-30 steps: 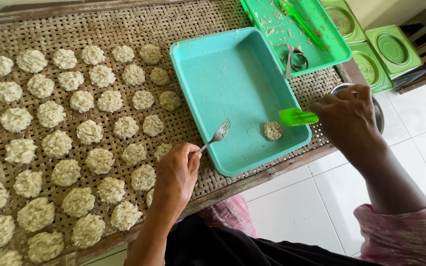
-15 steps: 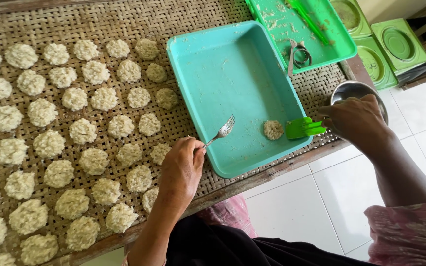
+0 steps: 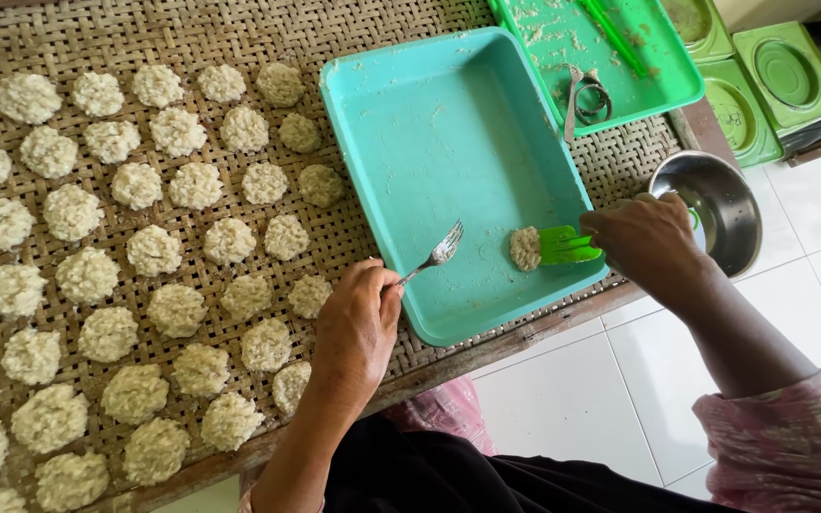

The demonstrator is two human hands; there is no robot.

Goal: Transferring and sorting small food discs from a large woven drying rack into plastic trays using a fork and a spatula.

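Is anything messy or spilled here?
Nothing big. The green tray at the top is smeared with bits of rice, and the teal tray has light smears. The rice patties sit in neat rows on the woven mat.

You find no packages, labels, signs or screens in the head view. Nothing on the woven mat [image 3: 192, 38], in the turquoise tray [image 3: 448, 133] or on the green tray [image 3: 662, 71] at the far right corner carries a label or wrapping that you can make out.
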